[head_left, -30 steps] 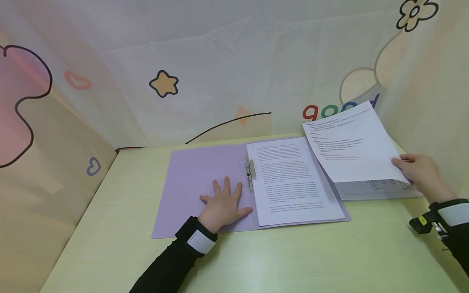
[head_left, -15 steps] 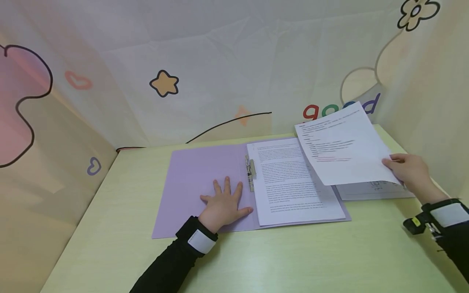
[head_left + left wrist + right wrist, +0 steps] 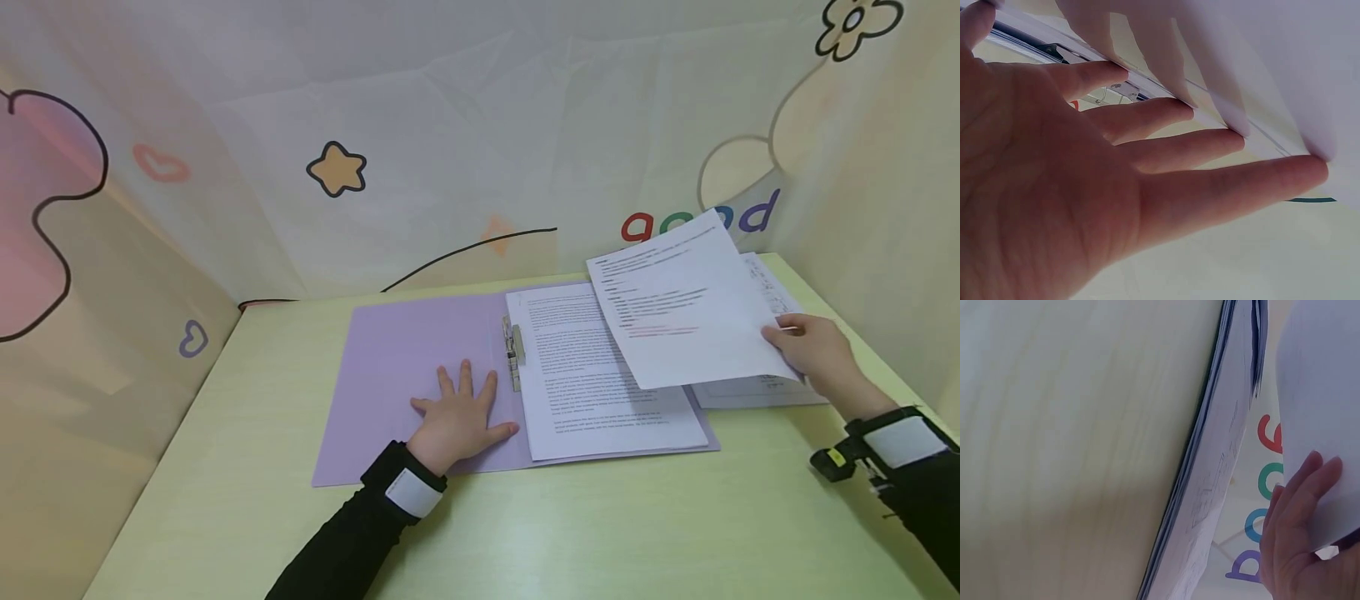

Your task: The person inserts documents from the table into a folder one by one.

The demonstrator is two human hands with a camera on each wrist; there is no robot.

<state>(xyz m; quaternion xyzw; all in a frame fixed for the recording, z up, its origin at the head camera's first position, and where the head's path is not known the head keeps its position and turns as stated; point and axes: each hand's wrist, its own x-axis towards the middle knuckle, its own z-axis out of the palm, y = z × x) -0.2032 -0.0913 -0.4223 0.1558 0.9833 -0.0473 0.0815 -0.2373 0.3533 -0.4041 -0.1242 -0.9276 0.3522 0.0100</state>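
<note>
An open purple folder [image 3: 397, 350] lies on the table, with a stack of printed pages [image 3: 600, 417] on its right half beside a metal clip [image 3: 512, 354]. My left hand [image 3: 453, 423] rests on the bare left half, fingers spread and straight. The left wrist view shows that hand [image 3: 1147, 156] with its fingertips touching the folder. My right hand [image 3: 813, 346] pinches the right edge of a printed sheet [image 3: 675, 308], thumb on top. This sheet is raised and tilted over the right part of the page stack. Fingers [image 3: 1300, 494] lie along the sheet's underside in the right wrist view.
Another paper pile [image 3: 750, 393] lies right of the folder, partly hidden under the raised sheet. The pale yellow table [image 3: 585, 533] meets a printed curtain [image 3: 450, 150] with coloured letters [image 3: 757, 212] at the back right.
My right hand has moved left, carrying the sheet further over the page stack and uncovering some of the pile at the back right. My left hand has stayed in place.
</note>
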